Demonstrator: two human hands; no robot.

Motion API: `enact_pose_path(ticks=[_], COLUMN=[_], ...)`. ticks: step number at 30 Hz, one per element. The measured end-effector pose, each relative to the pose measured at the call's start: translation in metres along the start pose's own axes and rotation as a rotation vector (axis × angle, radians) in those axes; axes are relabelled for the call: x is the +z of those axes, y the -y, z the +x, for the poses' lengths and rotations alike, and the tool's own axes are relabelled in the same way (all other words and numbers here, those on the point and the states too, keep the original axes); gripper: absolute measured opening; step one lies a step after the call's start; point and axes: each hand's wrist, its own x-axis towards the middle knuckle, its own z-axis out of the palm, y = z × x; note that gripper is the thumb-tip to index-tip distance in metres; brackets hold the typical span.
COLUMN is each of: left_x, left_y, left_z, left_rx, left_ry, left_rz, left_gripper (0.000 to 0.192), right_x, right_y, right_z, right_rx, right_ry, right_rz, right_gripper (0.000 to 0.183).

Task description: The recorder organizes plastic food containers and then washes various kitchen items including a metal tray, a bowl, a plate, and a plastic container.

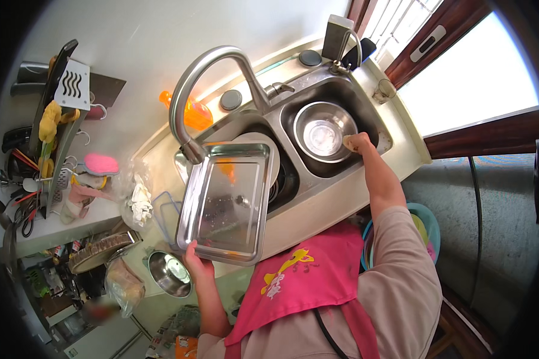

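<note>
My left hand [200,265] grips the near left corner of a rectangular stainless steel tray [233,202], which is tilted over the left sink basin [292,179] below the gooseneck faucet [215,51]. Water drops dot the tray. Over the right basin [377,114], my right hand [363,142] holds a small yellowish sponge or cloth [351,142] at the rim of a round steel bowl [301,128]. That bowl sits in the basin with shiny liquid at its bottom. Behind the tray, a pale round plate or lid [274,155] is partly hidden.
An orange soap bottle [198,116] stands behind the faucet. A small steel bowl [170,274] is left of my left hand. At the sink's far right corner are a thin tap [341,65] and a glass [384,92]. Utensils hang from a wall rack [67,130].
</note>
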Motion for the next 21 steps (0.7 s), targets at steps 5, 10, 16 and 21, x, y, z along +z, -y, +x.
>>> enact_pose_path(ticks=[5, 10, 16, 21], left_x=[0.040, 0.071, 0.139, 0.204], left_y=[0.002, 0.007, 0.044, 0.118], left_z=[-0.010, -0.023, -0.040, -0.036], left_rx=[0.119, 0.156, 0.105, 0.040], left_ry=[0.169, 0.296, 0.468, 0.621], left_rz=[0.065, 0.199, 0.290, 0.313], left_gripper=[0.033, 0.052, 0.052, 0.054], right_x=[-0.035, -0.091, -0.147, -0.151], right_y=[0.021, 0.043, 0.076, 0.083], right_z=[-0.033, -0.091, -0.160, -0.168], right_rx=[-0.025, -0.326, -0.435, -0.513], right_ry=[-0.105, -0.194, -0.154, -0.128], right_rz=[0.023, 0.076, 0.222, 0.228], right_gripper=[0.037, 0.037, 0.033, 0.032])
